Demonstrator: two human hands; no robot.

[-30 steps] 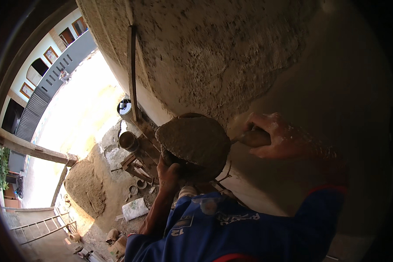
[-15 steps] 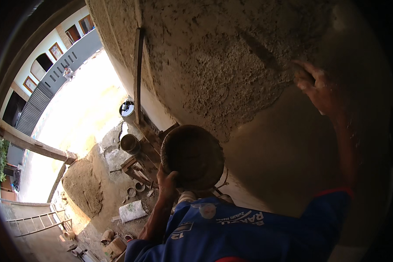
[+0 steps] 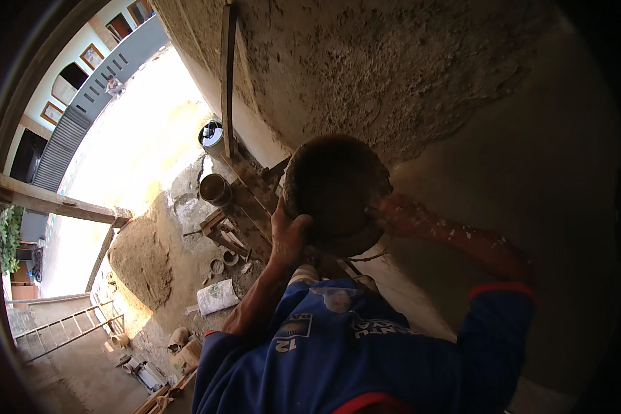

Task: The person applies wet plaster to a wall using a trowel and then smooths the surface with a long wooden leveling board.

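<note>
My left hand grips the near left rim of a round, mortar-crusted bowl, thumb over the edge. The bowl is held up in front of my body, and its inside is dark. My right hand is at the bowl's right side, its fingers closed over the rim area. What those fingers hold is lost in the shadow. Grey splashes mark the right forearm. Beyond the bowl rises a wall with rough, lumpy mortar above and a smoother coat at the lower right.
A wooden post stands by the wall's left edge, above a plank scaffold. Below are a water-filled drum, a bucket, a sand heap, a white sack and a ladder. A person sits far off by a grey fence.
My right hand has come down from the rough wall to the bowl. My left hand has raised the bowl slightly and moved it right. The view has shifted a little.
</note>
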